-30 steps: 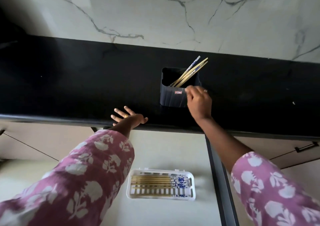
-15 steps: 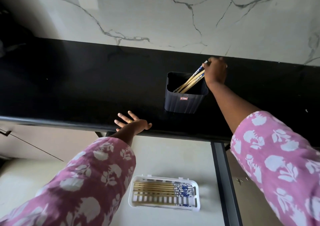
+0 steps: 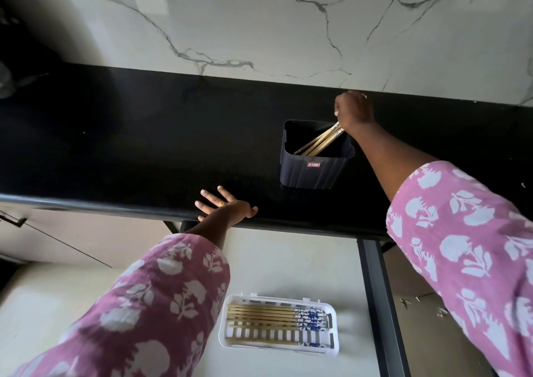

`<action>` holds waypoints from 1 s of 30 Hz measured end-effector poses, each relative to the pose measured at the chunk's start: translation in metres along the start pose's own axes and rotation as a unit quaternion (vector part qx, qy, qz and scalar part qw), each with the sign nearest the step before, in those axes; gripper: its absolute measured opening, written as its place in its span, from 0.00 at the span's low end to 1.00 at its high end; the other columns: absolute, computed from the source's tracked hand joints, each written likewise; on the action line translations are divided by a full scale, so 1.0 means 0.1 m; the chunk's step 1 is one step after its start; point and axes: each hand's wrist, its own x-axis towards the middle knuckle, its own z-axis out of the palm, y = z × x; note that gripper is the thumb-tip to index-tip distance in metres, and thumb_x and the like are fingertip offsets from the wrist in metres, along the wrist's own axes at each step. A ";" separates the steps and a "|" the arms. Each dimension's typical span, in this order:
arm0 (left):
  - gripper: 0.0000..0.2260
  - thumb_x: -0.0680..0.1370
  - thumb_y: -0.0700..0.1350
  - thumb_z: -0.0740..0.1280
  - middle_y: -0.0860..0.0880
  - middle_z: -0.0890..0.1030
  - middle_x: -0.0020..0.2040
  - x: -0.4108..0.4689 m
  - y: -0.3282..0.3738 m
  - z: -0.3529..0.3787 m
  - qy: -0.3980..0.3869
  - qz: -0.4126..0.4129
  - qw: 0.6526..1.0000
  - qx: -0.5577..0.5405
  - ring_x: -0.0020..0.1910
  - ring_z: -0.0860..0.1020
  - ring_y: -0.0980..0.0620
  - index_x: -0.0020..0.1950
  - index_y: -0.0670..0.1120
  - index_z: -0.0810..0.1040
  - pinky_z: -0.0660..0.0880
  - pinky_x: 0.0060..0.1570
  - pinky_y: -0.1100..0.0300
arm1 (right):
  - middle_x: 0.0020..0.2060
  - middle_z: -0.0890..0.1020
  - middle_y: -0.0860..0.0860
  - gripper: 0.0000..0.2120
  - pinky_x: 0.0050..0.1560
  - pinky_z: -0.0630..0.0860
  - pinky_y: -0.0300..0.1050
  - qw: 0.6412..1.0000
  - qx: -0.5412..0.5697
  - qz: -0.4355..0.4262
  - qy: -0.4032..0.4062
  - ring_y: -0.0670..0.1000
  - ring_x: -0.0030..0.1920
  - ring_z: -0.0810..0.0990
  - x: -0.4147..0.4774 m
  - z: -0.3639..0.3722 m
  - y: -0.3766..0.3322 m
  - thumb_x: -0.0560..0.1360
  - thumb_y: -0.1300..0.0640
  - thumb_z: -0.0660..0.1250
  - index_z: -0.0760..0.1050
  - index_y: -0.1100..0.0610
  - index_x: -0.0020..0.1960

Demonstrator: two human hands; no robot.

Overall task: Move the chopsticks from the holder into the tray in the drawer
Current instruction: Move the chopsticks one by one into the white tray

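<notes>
A dark square holder stands on the black counter. Several wooden chopsticks lean in it toward its far right corner. My right hand reaches over that corner and grips their top ends, hiding the tips. My left hand rests flat on the counter's front edge, fingers spread, holding nothing. Below, in the open drawer, a white slotted tray holds several chopsticks lying side by side, blue-patterned ends to the right.
A marble wall rises behind the counter. The drawer's dark right rail runs down beside the tray. A cabinet handle shows at the left under the counter edge.
My right hand moved from the holder's near right side up and over its far right corner and closed round the chopstick tops. The left hand stayed on the counter edge.
</notes>
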 end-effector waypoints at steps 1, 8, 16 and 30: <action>0.49 0.72 0.67 0.62 0.38 0.29 0.73 0.00 0.00 0.00 0.001 0.000 1.000 0.000 0.72 0.34 0.31 0.75 0.47 0.31 0.43 0.71 0.38 | 0.54 0.79 0.65 0.08 0.55 0.74 0.52 1.000 0.008 -0.019 0.000 0.64 0.56 0.77 -0.01 -0.02 0.02 0.75 0.67 0.64 0.80 0.66 0.51; 0.49 0.73 0.67 0.62 0.38 0.29 0.73 -0.02 -0.01 0.01 0.002 0.009 1.000 -0.005 0.72 0.34 0.32 0.75 0.47 0.31 0.43 0.71 0.39 | 0.54 0.80 0.55 0.08 0.63 0.65 0.56 0.969 -0.096 -0.191 -0.125 0.59 0.59 0.74 -0.09 -0.14 0.08 0.74 0.61 0.67 0.81 0.55 0.52; 0.49 0.72 0.67 0.62 0.38 0.29 0.73 0.02 -0.01 0.02 0.003 0.010 1.000 -0.002 0.72 0.34 0.31 0.75 0.47 0.31 0.43 0.71 0.38 | 0.52 0.83 0.55 0.12 0.65 0.62 0.55 0.956 -0.166 -0.235 -0.057 0.58 0.59 0.75 -0.24 -0.24 0.08 0.77 0.63 0.61 0.81 0.56 0.55; 0.43 0.75 0.64 0.62 0.39 0.38 0.77 -0.17 -0.06 -0.11 0.023 0.026 0.990 -0.139 0.75 0.38 0.36 0.77 0.46 0.42 0.46 0.74 0.43 | 0.41 0.83 0.62 0.11 0.45 0.74 0.48 0.982 -0.093 -0.117 0.117 0.60 0.45 0.80 -0.90 -0.99 0.16 0.77 0.66 0.60 0.81 0.63 0.50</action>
